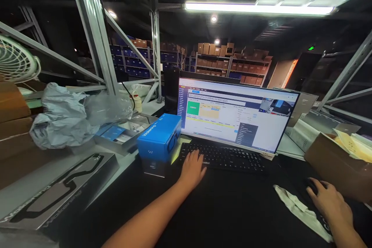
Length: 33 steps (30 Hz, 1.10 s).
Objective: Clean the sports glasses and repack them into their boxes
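Note:
My left hand (192,168) rests on the left end of a black keyboard (225,157), fingers spread over the keys. My right hand (329,200) lies curled over a dark computer mouse (311,185) on the black desk surface (221,209). Behind the keyboard stands a lit monitor (234,114) showing a software window. A blue box (160,136) sits just left of my left hand, on top of another box.
A long grey product box (56,193) lies at the near left. Crumpled grey plastic (62,118) and a tray of small items (124,131) sit behind it. An open cardboard box (338,164) stands at right, crumpled white paper (296,207) near my right hand. Metal racking and warehouse shelves fill the background.

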Available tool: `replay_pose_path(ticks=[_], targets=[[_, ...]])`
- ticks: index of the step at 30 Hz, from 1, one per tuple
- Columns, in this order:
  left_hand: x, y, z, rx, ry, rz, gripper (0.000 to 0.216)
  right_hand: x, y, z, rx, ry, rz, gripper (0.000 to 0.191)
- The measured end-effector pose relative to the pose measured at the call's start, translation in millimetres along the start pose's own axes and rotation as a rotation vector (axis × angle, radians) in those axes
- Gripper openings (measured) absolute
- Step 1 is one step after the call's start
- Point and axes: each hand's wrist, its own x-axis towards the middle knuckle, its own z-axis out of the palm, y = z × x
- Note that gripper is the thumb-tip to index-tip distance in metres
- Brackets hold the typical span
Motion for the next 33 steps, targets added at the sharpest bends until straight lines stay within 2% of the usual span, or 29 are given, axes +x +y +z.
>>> replay_pose_path(ticks=[3,8,12,15,18,21,23,25,28,30,33], targets=[[2,-3,-1,0.009,-0.006,-0.026,0.042,3,-1,-1,-0.006,-0.064,0.049,0.047],[5,-8,-2,0.006,-0.022,-0.058,0.039,6,-8,-7,-0.022,-0.089,0.122,0.064],[6,-9,-1,0.002,-0.033,-0.061,0.036,4,-19,-16,-0.019,-0.107,0.130,0.068],[6,-9,-1,-0.004,-0.034,-0.060,0.035,4,-33,-30,0.003,-0.066,0.121,0.069],[6,-9,0,-0.031,-0.030,-0.062,0.034,9,-60,-53,0.036,0.036,0.068,0.071],[6,-8,1,-0.078,-0.017,-0.067,0.033,13,-112,-70,0.083,0.117,-0.033,0.062],[6,-10,2,-0.113,-0.008,-0.069,0.032,8,-161,-68,0.140,0.092,-0.150,0.048],[6,-12,2,-0.140,0.000,-0.074,0.031,-4,-216,-56,0.206,-0.001,-0.290,0.034],[6,-16,2,-0.163,0.010,-0.089,0.030,-27,-292,-32,0.269,-0.097,-0.414,0.035],[6,-18,3,-0.170,0.017,-0.100,0.030,-40,-332,-21,0.304,-0.142,-0.470,0.033],[7,-21,3,-0.176,0.024,-0.109,0.028,-49,-376,-11,0.342,-0.190,-0.530,0.033]])
